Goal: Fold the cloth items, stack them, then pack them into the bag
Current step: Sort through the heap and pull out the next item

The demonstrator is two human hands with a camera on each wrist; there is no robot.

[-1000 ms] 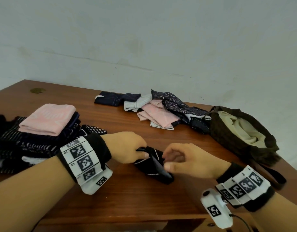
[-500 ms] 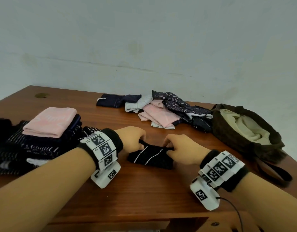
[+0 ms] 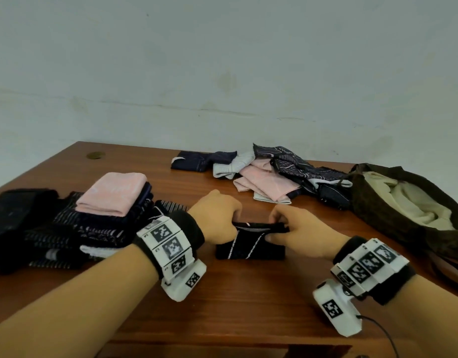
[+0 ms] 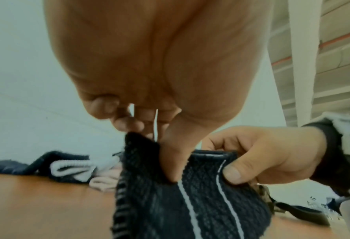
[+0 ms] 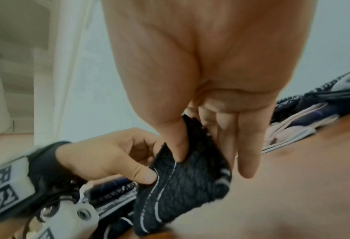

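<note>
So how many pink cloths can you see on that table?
2. One folded pink cloth tops the stack of dark folded items on the left; one unfolded pink cloth lies in the loose pile near the back. Others may be buried under either pile.

Brown wooden table (image 3: pixel 248 301) is carrying everything; a stack of folded cloths (image 3: pixel 75 223), dark striped ones topped by a pink one, is lying at its left; a loose heap of unfolded cloths (image 3: pixel 269 177) is lying toward the far edge; a brown bag (image 3: pixel 393 218) with pale lining is sitting open at the right; a black cloth with white stripes (image 3: pixel 249 250) is resting its lower edge at the centre.
</note>
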